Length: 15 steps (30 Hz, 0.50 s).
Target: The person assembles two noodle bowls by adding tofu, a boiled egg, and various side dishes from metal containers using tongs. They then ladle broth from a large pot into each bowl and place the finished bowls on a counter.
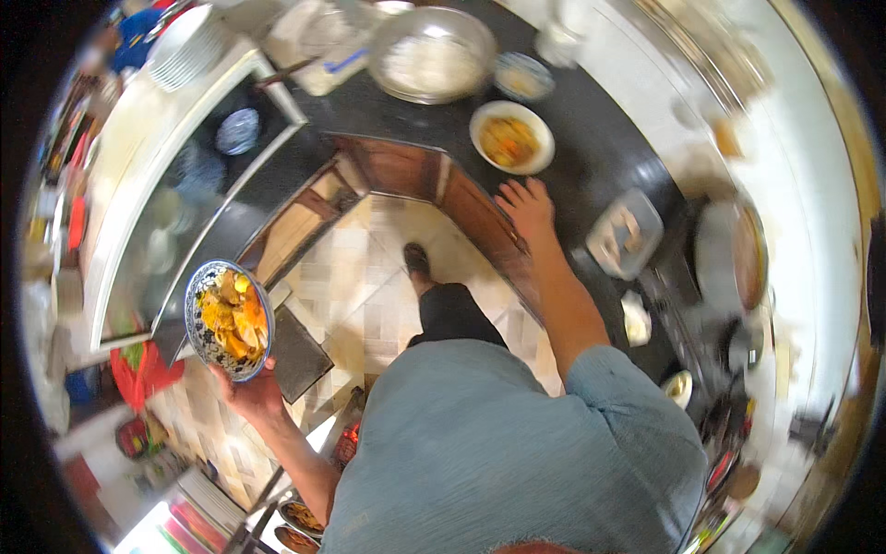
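My left hand [251, 390] grips a blue-and-white patterned bowl [205, 349] from below, out to the left over the floor. Chopped food [235, 319] in yellow, orange and brown fills the bowl. On the right, my right hand [528, 205] rests at the dark countertop's edge with its fingers spread and nothing in it. Just beyond those fingers stands a white bowl [477, 118] of yellow-orange food in liquid. Farther back are a smaller patterned bowl [526, 81] and a wide metal basin [380, 74] holding something white, perhaps rice.
On the right counter lie a clear plastic tray [653, 242] with pale pieces and a large pan [715, 249]. A glass-fronted cabinet [111, 268] with stacked white plates [189, 46] on top stands left. Wooden cupboards [392, 171] run under the counter; a red bag [138, 374] sits lower left.
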Motion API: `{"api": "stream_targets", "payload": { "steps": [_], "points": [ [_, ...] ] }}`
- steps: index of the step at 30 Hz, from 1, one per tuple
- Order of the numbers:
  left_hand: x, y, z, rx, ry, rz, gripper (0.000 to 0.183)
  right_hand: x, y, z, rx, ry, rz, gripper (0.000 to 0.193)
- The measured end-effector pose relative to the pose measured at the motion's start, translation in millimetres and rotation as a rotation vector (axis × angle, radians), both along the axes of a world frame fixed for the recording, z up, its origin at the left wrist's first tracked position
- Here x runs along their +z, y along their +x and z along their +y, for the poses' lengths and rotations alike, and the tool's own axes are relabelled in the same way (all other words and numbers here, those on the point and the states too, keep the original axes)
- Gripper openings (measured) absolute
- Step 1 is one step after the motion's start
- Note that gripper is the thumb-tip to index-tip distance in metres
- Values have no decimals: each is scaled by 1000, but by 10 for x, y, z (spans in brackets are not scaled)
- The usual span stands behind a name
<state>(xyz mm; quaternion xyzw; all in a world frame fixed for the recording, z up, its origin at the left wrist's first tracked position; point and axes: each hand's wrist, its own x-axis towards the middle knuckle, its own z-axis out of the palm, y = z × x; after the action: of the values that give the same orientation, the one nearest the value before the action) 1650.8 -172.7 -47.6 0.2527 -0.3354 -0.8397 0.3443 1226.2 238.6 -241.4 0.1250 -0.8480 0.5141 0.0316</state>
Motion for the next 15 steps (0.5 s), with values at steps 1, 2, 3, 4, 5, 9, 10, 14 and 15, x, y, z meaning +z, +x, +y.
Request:
{"api": "stream_targets", "payload": {
  "steps": [1, 2, 3, 4, 5, 9, 10, 14, 15],
  "points": [
    [47, -48, -142, 25, -3, -18, 66, -78, -196, -8, 31, -85, -87, 41],
    [126, -62, -293, 100, -5, -57, 66, -171, -366, -30, -31, -807, -535, 43],
    [230, -45, -436, 223, 17, -125, 65, -240, -485, 11, -179, -1205, -910, 45],
    [310, -62, -564, 252, -10, -108, 63, -302, -587, 35, -225, -1310, -975, 48],
    [372, -104, -693, 286, -23, -107, 61, -357, -650, 95, -249, -1341, -998, 51],
    [533, -222, -1003, 398, -69, -55, 55, -483, -782, 236, -338, -1184, -889, 55],
    [554, -275, -1128, 394, -86, -24, 56, -507, -793, 243, -281, -1139, -867, 55],
    [609, -512, -1782, 414, -96, -61, 60, -507, -783, 236, -202, -1095, -817, 59],
    [609, -605, -2003, 430, -56, -85, 60, -482, -747, 207, -260, -1010, -780, 59]
  ]
}}
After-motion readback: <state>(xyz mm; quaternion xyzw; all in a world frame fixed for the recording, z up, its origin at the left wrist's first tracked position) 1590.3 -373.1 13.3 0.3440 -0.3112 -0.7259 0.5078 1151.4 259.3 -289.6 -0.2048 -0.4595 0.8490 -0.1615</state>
